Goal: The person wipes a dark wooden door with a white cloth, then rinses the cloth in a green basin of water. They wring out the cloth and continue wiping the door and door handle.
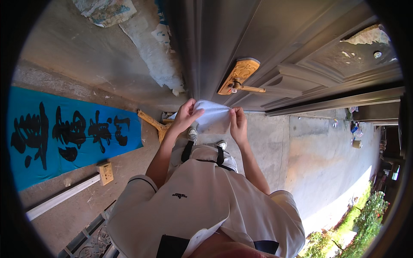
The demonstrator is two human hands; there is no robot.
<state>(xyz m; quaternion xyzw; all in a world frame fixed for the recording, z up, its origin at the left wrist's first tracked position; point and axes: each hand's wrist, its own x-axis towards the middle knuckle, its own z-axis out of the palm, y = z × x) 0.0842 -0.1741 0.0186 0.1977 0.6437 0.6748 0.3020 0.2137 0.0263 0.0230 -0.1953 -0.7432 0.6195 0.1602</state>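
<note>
In front of my body I hold a white cloth (211,112) stretched between both hands. My left hand (186,116) grips its left side with thumb and fingers. At the opposite corner, my right hand (238,124) pinches the edge. The cloth hangs slightly folded, with its top edge nearly level. Just beyond it is a dark metal door (275,51) with a gold-coloured handle (241,79) and lever; neither hand touches the door. My shoes (192,134) show below the cloth.
A blue banner (77,137) with black lettering is on the left wall, above a wall socket (105,173) and a white cable trunking (62,195). A forked wooden piece (155,124) stands near my left arm. Concrete floor (318,146) stretches right towards green plants (365,219).
</note>
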